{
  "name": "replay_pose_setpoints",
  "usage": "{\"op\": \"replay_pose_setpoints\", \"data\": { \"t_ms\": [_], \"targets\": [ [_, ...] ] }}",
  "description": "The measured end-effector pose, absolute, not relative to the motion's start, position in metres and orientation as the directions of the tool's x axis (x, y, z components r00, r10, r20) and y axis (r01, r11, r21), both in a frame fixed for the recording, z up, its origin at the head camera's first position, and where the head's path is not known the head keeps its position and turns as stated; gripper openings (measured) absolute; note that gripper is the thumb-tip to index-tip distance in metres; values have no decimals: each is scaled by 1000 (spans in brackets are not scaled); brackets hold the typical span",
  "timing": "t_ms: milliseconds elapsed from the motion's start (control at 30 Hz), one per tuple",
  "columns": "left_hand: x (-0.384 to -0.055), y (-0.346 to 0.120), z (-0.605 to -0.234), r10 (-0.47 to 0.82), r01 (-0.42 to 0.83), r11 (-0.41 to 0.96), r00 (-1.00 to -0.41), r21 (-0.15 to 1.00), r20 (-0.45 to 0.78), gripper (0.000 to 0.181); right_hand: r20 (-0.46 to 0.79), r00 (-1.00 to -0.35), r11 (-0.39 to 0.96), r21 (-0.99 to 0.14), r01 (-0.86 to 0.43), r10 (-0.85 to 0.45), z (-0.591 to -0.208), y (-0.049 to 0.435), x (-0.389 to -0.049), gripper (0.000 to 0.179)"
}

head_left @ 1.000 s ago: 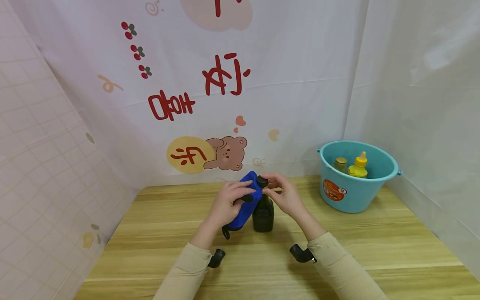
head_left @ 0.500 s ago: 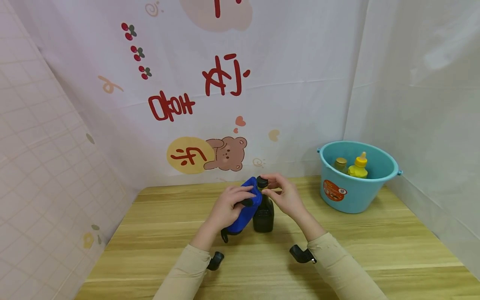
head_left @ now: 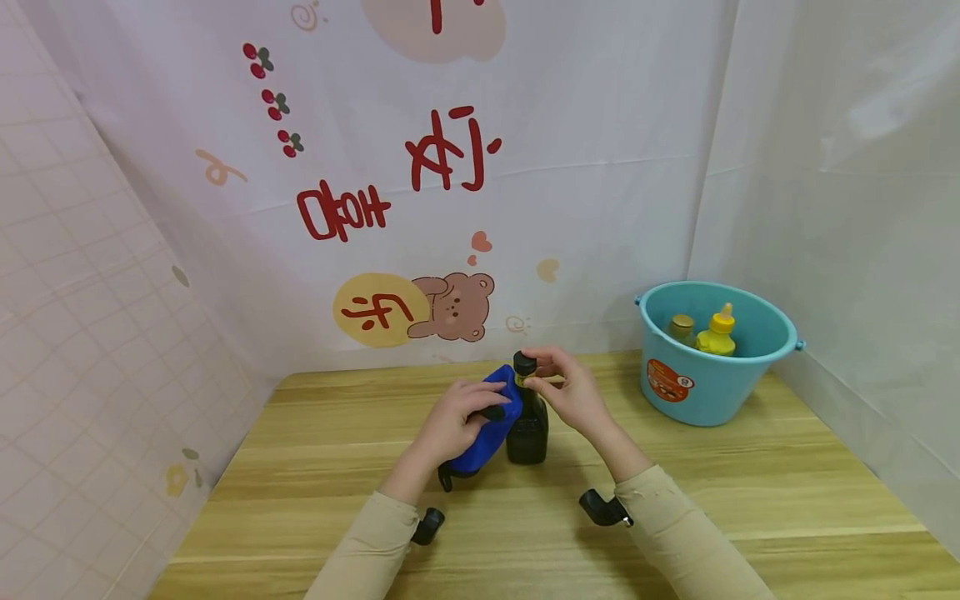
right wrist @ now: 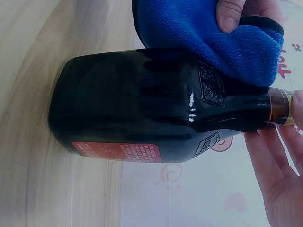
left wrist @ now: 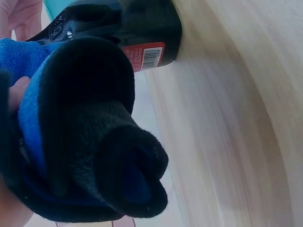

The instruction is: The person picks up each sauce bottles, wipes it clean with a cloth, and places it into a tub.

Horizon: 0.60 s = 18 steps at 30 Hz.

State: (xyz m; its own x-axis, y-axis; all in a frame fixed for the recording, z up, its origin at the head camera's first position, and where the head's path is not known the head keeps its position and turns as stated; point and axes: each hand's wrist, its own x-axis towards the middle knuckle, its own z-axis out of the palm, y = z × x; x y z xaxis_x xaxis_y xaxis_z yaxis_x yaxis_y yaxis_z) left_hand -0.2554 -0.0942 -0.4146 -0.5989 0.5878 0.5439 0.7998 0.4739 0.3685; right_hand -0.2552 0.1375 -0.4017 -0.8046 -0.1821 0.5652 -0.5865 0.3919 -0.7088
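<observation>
A dark glass bottle (head_left: 528, 435) with a black cap stands upright on the wooden table. My right hand (head_left: 572, 390) holds it by the neck, just under the cap; in the right wrist view its fingers (right wrist: 267, 158) lie about the neck. My left hand (head_left: 459, 417) grips a folded blue cloth (head_left: 480, 446) with dark edging, the thumb on top of it. In the right wrist view the fluffy cloth (right wrist: 213, 40) touches the bottle's shoulder. The left wrist view shows the cloth's folded dark edge (left wrist: 132, 170) hanging near the bottle (left wrist: 142, 23), whose red label is partly visible.
A light blue bucket (head_left: 701, 392) stands at the back right of the table (head_left: 712, 500). Inside it are a yellow squeeze bottle (head_left: 717, 336) and a gold-capped bottle (head_left: 681, 329). A white printed curtain (head_left: 600, 208) hangs behind the table.
My left hand has slid the cloth downward along the bottle, from beside the cap to the neck and shoulder. More of the cap and neck now shows. My right hand has stayed in place.
</observation>
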Motion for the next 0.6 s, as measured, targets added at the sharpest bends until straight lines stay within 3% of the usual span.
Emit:
{"op": "replay_pose_setpoints", "data": {
  "t_ms": [600],
  "targets": [
    [-256,-102,-422,618,787,467,-617,403,487,36,576,-798,397,-700,-593,-177,-401,136,-255,42]
  ]
}}
